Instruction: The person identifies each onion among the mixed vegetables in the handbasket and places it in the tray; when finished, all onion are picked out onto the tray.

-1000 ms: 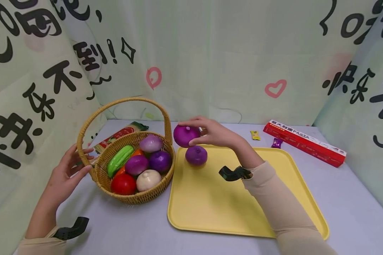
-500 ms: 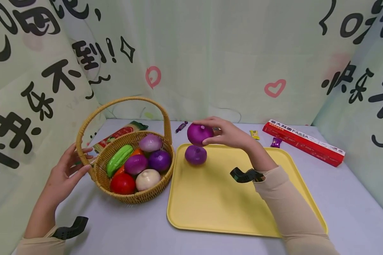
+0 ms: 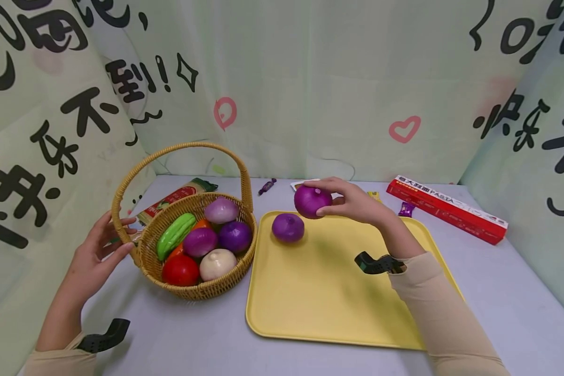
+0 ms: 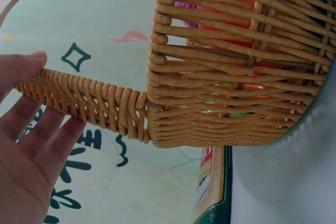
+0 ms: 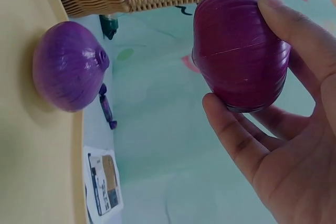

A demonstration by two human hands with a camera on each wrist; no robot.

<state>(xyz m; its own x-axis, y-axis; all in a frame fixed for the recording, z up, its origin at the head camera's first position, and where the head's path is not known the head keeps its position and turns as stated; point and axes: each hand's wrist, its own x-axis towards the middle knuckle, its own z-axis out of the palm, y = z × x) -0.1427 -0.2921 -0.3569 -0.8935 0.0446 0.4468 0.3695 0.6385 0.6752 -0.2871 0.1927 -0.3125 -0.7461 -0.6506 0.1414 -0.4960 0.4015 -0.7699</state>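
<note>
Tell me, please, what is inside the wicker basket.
Inside the wicker basket are a green vegetable, a red tomato, a white bulb, three purple vegetables and something orange, partly covered by the others. Anything underneath them is hidden.

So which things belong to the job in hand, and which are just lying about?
Likely in the job:
Round purple onion in the right hand
Yellow rectangular tray bearing another round purple onion
Tan woven basket of vegetables, left hand on its handle

Likely just lying about:
Long red pasta box
Red-and-green packet
Small yellow packet
Two small purple wrapped sweets
White printed card
</note>
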